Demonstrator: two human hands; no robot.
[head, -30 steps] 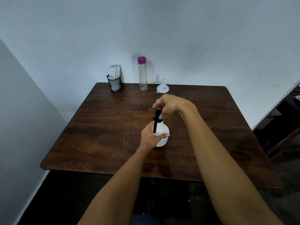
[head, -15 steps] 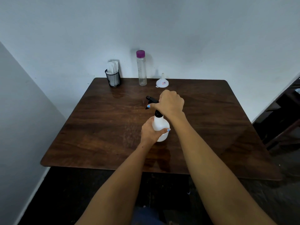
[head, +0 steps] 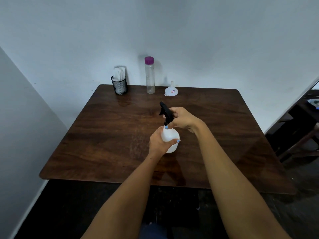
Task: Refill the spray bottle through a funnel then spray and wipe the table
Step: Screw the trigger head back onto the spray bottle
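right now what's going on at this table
A person is working on a white spray bottle standing on the wooden table. The left hand holds the bottle's body steady while the right hand grips its black spray head, apparently to unscrew it. At the far edge by the wall stand a clear bottle with a purple cap, a white funnel resting mouth down, and a black mesh cup of napkins, all untouched. No refilling has begun.

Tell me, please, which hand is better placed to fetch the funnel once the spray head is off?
Probably the right hand: the funnel stands at the table's far edge, just beyond it, and it grips only the black spray head. The left hand steadies the white spray bottle.
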